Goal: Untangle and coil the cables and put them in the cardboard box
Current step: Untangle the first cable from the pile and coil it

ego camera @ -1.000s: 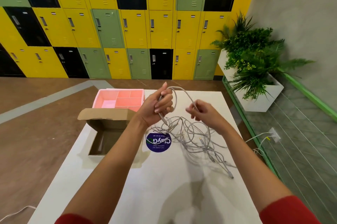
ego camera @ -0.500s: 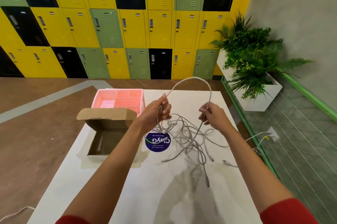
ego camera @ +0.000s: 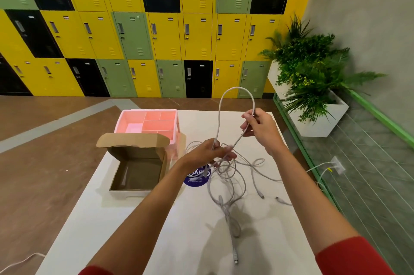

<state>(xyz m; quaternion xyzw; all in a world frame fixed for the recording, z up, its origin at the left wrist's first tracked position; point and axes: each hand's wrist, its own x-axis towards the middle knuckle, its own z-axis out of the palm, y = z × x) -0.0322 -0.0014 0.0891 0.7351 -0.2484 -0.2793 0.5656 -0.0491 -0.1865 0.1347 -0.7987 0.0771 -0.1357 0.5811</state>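
A tangle of grey cables hangs and sprawls over the middle of the white table. My left hand is shut on a bunch of strands just above the table. My right hand, higher and further right, pinches one strand. Between the two hands that strand arches up in a tall loop. Loose ends with plugs trail toward me and to the right. The cardboard box stands open at the left of the table, its lid flap tilted back, nothing visible inside.
A pink divided tray stands behind the box. A round purple sticker lies under the cables. A white planter with green plants sits right of the table. White cords run to a floor socket.
Both hands have moved right and apart, and the right hand has risen. The cable loop between them has grown taller and the tangle has been dragged and stretched across the table.
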